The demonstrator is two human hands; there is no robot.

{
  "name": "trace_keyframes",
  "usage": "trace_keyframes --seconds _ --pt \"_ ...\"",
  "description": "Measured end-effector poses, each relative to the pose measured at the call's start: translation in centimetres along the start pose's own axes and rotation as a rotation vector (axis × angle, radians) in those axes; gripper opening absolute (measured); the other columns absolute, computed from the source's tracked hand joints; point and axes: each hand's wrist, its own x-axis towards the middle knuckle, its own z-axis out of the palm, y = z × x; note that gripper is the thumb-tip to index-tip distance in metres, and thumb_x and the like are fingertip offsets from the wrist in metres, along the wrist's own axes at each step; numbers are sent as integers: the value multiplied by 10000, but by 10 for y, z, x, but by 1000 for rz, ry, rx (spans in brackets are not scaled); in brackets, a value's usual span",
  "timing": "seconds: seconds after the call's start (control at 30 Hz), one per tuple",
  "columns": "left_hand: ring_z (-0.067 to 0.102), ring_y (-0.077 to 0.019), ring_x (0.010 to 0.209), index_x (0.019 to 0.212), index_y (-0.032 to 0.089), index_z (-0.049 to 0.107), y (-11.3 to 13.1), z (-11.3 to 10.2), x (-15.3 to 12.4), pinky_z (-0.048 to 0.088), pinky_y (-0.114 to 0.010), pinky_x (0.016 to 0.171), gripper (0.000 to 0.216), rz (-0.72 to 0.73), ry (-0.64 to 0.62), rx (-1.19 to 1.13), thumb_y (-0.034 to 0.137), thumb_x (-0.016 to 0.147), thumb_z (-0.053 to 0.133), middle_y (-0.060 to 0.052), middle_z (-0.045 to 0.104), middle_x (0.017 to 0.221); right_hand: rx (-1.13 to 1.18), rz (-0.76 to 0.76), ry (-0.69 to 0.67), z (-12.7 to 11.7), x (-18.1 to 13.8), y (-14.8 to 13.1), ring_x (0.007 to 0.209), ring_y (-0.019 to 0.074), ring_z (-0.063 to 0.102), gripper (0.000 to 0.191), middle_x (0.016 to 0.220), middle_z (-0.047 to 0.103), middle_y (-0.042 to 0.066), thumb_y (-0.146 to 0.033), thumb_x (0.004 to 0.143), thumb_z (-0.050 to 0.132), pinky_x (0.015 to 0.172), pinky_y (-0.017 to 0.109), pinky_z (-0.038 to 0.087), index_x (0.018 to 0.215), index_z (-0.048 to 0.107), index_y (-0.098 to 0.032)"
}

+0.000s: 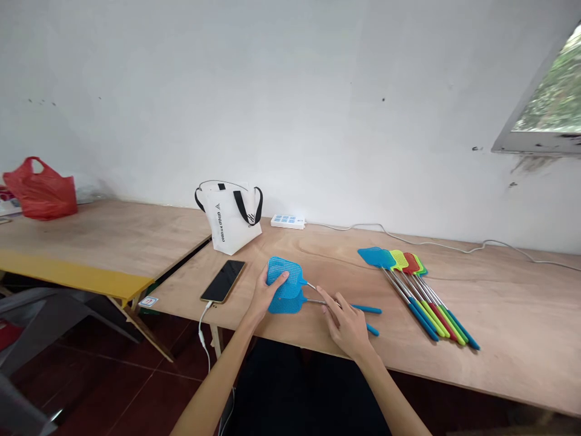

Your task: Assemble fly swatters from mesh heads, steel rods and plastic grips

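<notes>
Table edge (499, 389) near, hands (348, 325) on blue swatters (287, 267), bundle (441, 319) apart

Two overlapping blue fly swatters (293, 280)

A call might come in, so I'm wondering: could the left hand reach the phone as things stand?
Probably yes: the phone lies close by the left hand, with nothing visible between them, though that hand holds a blue swatter.

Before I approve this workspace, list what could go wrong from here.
A snag on the white cable hanging beside the left arm might pull the phone off the table. The two blue swatters by the left hand appear to overlap, so moving one could drag the other.
</notes>
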Motion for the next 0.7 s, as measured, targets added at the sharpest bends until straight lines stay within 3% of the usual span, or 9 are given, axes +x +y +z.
trace_keyframes --seconds 0.23,0.37,0.57,0.7 --pt "702 -236 830 921 194 636 16 -3 -3 578 -349 764 433 60 -19 82 504 695 836 -50 715 883 23 -17 -41 -4 -1 -2 748 122 629 517 1009 650 40 -297 1053 393 604 217 405 1570 374 -316" --pt "691 -248 807 862 201 645 22 -8 -4 570 -355 752 397 81 -60 131 476 667 856 -52 708 846 24 -45 -67 -1 -2 0 749 127 630 484 945 662 33 -287 1050 409 591 215 388 1530 449 -330" --pt "671 -247 825 946 203 674 12 -5 -6 554 -353 768 368 98 -143 174 445 719 834 -58 702 888 -1 -46 61 6 -2 10 603 95 579 399 719 613 2 -252 1065 398 531 222 328 1366 653 -309" --pt "669 -246 837 975 204 682 5 2 -8 547 -342 791 366 136 -147 207 428 729 834 -55 706 899 43 -6 103 8 -3 10 632 96 623 359 764 678 19 -301 1068 420 538 216 351 1261 723 -290"
